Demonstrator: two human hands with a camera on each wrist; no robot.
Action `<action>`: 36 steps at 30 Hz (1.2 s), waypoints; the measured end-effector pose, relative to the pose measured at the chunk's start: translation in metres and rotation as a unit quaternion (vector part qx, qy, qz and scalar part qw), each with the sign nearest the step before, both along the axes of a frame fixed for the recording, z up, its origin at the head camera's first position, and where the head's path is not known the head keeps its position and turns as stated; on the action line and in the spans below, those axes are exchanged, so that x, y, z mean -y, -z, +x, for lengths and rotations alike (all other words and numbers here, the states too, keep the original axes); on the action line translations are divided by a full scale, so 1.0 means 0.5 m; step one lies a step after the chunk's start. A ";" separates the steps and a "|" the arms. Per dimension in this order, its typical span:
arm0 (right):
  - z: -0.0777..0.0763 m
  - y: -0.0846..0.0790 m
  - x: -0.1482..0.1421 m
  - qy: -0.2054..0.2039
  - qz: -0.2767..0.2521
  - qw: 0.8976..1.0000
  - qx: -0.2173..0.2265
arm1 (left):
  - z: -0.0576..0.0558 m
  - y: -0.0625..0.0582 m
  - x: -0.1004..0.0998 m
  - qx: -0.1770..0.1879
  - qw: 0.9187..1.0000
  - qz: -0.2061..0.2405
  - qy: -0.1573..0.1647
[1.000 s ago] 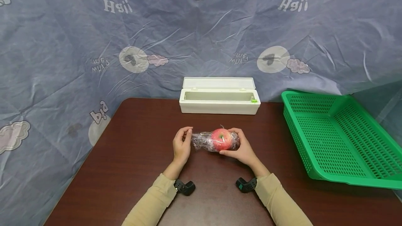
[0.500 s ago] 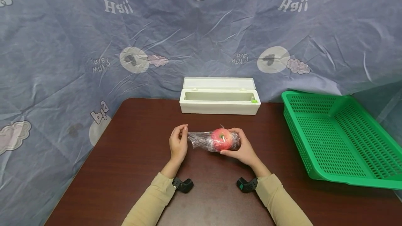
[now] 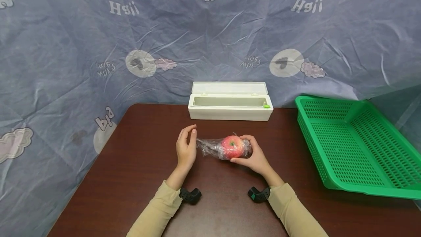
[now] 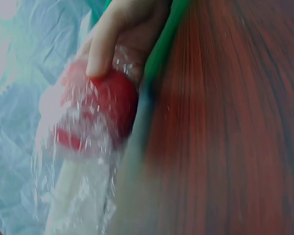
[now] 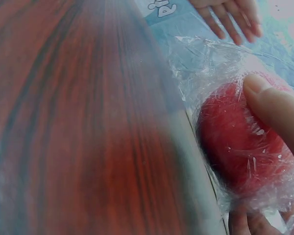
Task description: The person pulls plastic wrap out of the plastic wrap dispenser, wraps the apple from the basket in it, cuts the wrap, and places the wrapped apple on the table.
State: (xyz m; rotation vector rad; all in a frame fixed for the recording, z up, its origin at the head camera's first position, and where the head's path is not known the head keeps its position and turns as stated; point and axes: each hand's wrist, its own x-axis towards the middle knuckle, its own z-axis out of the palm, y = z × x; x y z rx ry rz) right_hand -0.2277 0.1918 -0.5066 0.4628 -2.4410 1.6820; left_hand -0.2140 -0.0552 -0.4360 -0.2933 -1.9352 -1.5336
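Note:
A red apple (image 3: 232, 147) is wrapped in clear cling film (image 3: 211, 147), whose loose tail stretches out to the left. My right hand (image 3: 255, 159) grips the wrapped apple from its right side. In the right wrist view the thumb lies across the front of the apple (image 5: 235, 139), and fingertips show below it. Just past the film's free end is my left hand (image 3: 186, 153), fingers relaxed and slightly bent, thumb apart from them. The right wrist view shows this left hand (image 5: 230, 17) with extended fingers beside the crumpled film (image 5: 196, 58), holding nothing.
At the back of the dark wooden table (image 3: 131, 164) stands a long white box (image 3: 230, 114) with its lid raised and a small green piece on its rim. A green plastic basket (image 3: 314, 149) sits at the right. Patterned blue-grey cloth (image 3: 197, 39) hangs behind.
My left hand has drawn the film tail out to the left, then let go, its fingers spreading and moving slightly away. The right hand and apple stay nearly where they were.

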 end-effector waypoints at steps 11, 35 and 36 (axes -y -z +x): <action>0.038 -0.086 0.028 0.008 -0.005 1.000 0.003 | -0.009 0.020 -0.047 -0.023 0.997 -0.057 0.052; 0.064 -0.141 0.060 -0.002 -0.030 0.999 -0.013 | -0.015 0.091 -0.097 0.063 0.991 -0.049 0.111; 0.065 -0.142 0.061 -0.004 -0.031 0.999 -0.014 | -0.013 0.091 -0.098 0.067 0.990 -0.039 0.117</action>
